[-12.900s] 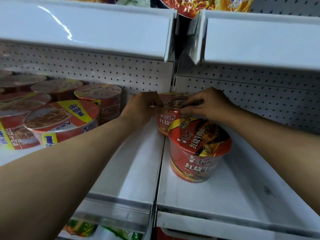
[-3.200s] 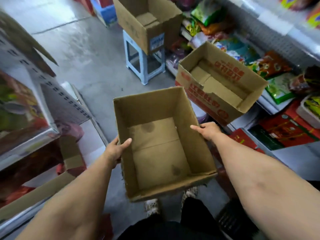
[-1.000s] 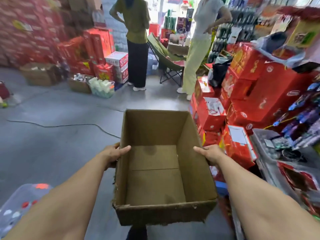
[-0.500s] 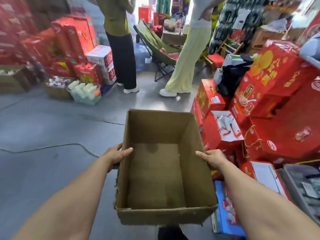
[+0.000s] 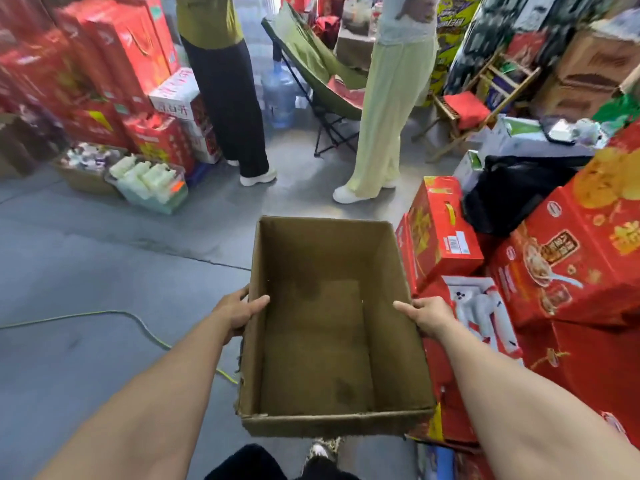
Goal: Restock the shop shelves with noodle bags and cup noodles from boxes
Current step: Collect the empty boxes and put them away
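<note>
I carry an open brown cardboard box (image 5: 317,344) in front of me, above the grey floor. It has nothing inside, only dark stains on its bottom. My left hand (image 5: 237,311) grips the box's left wall, thumb over the rim and fingers outside. My right hand (image 5: 427,315) grips the right wall the same way. No noodle bags or cup noodles show in this view.
Two people (image 5: 228,84) (image 5: 391,98) stand ahead by a folding chair (image 5: 318,74). Red gift boxes (image 5: 571,258) are piled close on my right, more red boxes (image 5: 104,74) at the left. A clear bin (image 5: 149,181) and a yellow cable (image 5: 138,320) lie on the floor.
Earlier I was placing cup noodles on a shelf; since then I picked up the empty box and walked with it. Over the last second I have come closer to the two people.
</note>
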A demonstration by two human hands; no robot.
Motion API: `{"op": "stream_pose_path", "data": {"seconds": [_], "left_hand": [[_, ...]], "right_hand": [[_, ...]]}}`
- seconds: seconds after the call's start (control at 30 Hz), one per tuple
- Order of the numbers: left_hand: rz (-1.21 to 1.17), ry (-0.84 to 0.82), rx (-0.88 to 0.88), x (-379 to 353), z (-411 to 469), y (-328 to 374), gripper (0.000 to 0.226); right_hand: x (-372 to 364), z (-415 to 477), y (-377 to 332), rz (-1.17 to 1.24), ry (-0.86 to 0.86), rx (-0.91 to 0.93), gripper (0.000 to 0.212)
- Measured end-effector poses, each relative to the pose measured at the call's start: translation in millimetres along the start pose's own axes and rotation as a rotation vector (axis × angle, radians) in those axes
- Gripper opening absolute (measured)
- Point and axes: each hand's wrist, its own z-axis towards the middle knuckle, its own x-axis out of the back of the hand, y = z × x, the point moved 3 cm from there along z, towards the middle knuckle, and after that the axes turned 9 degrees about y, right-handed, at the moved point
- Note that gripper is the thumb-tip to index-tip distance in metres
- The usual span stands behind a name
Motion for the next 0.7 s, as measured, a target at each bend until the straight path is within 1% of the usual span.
{"op": "stream_pose_path", "data": {"seconds": [0.1,0.2,0.3,0.37,0.5,0.57,0.7], "left_hand": [[-0.003,0.021,0.002,-12.0,31.2,26.6,0.066],[0.020,0.024,0.015,-18.3,62.6,49.5,0.069],[0.067,0.020,0.026,-21.6,96.1,68.7,0.074],[0.096,0.006,0.027,-23.5,117.4,83.7,0.075],[0.139,-0.033,0.024,-24.9,158.2,116.1,0.079],[0.144,-0.040,0.011,-25.9,178.8,131.3,0.080],[0.129,-0.044,-0.005,-32.8,209.9,158.1,0.076]], "right_hand": [[10.3,25.9,-29.4,0.032,-0.004,-0.008,0.059],[12.7,54.1,-47.4,0.044,-0.004,-0.033,0.048],[8.5,81.6,-61.7,0.045,-0.004,-0.032,0.043],[5.4,97.2,-70.2,0.051,0.023,-0.068,0.039],[6.2,115.6,-96.7,0.066,0.061,-0.121,0.050],[6.7,129.6,-108.0,0.047,0.062,-0.151,0.044],[6.0,156.6,-126.2,0.082,0.096,-0.171,0.058]]}}
